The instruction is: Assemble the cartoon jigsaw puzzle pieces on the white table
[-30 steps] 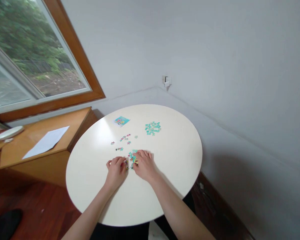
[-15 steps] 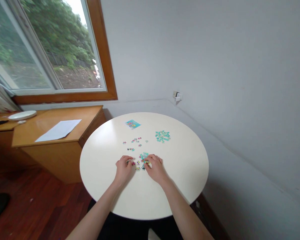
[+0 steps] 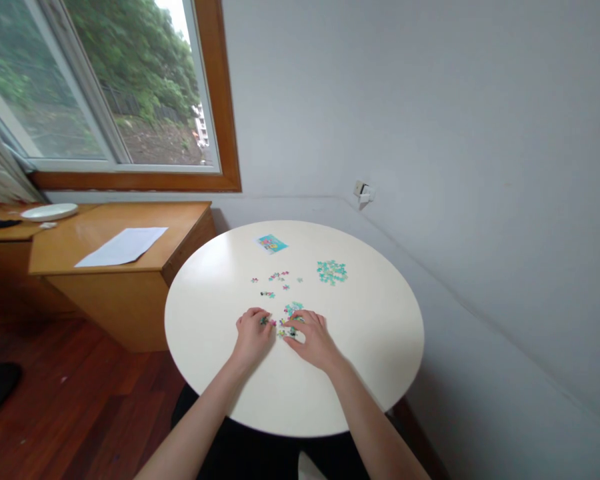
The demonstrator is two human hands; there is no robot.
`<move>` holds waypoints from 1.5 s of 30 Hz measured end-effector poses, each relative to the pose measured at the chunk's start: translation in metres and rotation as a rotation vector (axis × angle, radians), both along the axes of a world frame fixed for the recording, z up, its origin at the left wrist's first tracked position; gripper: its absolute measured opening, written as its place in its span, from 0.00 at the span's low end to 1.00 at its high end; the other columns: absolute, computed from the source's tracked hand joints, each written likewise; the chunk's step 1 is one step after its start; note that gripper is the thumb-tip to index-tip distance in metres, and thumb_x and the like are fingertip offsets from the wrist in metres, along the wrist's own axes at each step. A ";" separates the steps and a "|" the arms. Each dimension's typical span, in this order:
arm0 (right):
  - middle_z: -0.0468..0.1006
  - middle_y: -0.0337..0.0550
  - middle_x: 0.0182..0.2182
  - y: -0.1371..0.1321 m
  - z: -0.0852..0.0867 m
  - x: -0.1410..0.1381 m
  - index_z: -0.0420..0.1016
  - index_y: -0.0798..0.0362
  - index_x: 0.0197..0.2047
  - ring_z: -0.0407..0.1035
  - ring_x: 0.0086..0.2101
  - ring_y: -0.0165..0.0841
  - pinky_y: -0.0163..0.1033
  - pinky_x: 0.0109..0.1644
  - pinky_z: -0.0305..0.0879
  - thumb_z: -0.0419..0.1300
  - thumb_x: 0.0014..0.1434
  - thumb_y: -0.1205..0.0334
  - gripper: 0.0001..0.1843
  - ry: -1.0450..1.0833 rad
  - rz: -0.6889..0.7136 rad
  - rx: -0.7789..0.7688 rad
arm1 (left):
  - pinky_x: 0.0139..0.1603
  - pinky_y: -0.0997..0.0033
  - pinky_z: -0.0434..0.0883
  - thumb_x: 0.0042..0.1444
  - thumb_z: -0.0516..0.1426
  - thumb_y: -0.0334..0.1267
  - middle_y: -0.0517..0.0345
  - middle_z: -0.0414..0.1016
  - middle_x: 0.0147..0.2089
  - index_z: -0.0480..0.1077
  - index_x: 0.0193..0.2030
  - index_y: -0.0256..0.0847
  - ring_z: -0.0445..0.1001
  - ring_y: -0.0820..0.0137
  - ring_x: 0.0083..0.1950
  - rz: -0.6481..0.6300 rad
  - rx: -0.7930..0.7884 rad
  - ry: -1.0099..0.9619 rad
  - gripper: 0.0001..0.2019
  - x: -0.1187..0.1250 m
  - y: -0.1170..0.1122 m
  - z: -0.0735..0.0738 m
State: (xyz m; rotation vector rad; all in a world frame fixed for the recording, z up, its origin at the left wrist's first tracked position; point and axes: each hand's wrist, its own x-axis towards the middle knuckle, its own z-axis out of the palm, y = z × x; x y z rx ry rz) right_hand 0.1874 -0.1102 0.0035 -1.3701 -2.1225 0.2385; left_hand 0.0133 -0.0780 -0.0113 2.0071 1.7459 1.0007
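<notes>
On the round counter [image 3: 380,347], left hand [image 3: 253,335] and right hand [image 3: 316,339] rest fingertips-down, touching a small puzzle cluster [image 3: 286,327] between them. Fingers curled close together; cannot tell whether either pinches a piece. A teal pile [image 3: 332,271] lies well apart, toward the wall.

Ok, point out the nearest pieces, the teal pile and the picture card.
nearest pieces [image 3: 281,327], head view, middle of the small cluster.
teal pile [image 3: 332,271], head view, centre of the heap.
picture card [image 3: 272,243], head view, middle of its printed face.

Small colourful puzzle pieces [image 3: 286,327] lie flat; loosely clustered on white table [image 3: 360,360]
</notes>
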 end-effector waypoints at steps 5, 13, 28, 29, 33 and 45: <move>0.72 0.42 0.45 0.001 0.001 -0.001 0.73 0.44 0.44 0.63 0.48 0.36 0.45 0.52 0.55 0.62 0.53 0.58 0.14 0.005 -0.005 -0.012 | 0.52 0.58 0.66 0.49 0.57 0.35 0.52 0.74 0.42 0.76 0.35 0.41 0.71 0.64 0.45 -0.009 0.043 0.004 0.07 0.000 0.002 -0.006; 0.72 0.43 0.45 0.001 0.002 -0.002 0.73 0.45 0.45 0.63 0.49 0.36 0.45 0.53 0.55 0.61 0.54 0.57 0.14 -0.008 -0.026 -0.023 | 0.51 0.60 0.66 0.50 0.57 0.34 0.51 0.73 0.42 0.76 0.32 0.40 0.71 0.64 0.45 -0.023 0.023 0.026 0.06 0.000 0.001 -0.003; 0.72 0.43 0.46 0.000 0.002 -0.002 0.73 0.44 0.47 0.62 0.49 0.36 0.45 0.53 0.55 0.60 0.55 0.57 0.15 -0.034 -0.021 -0.015 | 0.54 0.54 0.58 0.54 0.55 0.36 0.52 0.72 0.46 0.75 0.36 0.44 0.67 0.61 0.51 -0.036 -0.054 0.060 0.07 0.003 -0.008 0.007; 0.72 0.43 0.46 0.000 0.002 -0.002 0.73 0.44 0.46 0.62 0.49 0.36 0.45 0.53 0.55 0.60 0.55 0.57 0.14 -0.035 -0.021 -0.014 | 0.54 0.54 0.57 0.54 0.55 0.36 0.52 0.72 0.46 0.75 0.36 0.44 0.66 0.61 0.51 -0.039 -0.053 0.061 0.07 0.003 -0.008 0.008; 0.72 0.43 0.46 -0.001 0.002 -0.001 0.73 0.44 0.46 0.62 0.49 0.36 0.45 0.52 0.55 0.60 0.55 0.57 0.14 -0.040 -0.023 -0.011 | 0.53 0.54 0.57 0.54 0.55 0.36 0.52 0.72 0.46 0.75 0.36 0.44 0.66 0.61 0.51 -0.043 -0.060 0.079 0.08 0.004 -0.009 0.010; 0.72 0.43 0.46 -0.002 0.003 -0.002 0.73 0.43 0.46 0.62 0.50 0.36 0.45 0.53 0.54 0.60 0.55 0.58 0.14 -0.028 -0.022 -0.026 | 0.54 0.53 0.54 0.53 0.54 0.35 0.52 0.73 0.47 0.74 0.35 0.44 0.66 0.60 0.52 -0.024 -0.102 0.104 0.07 0.006 -0.010 0.015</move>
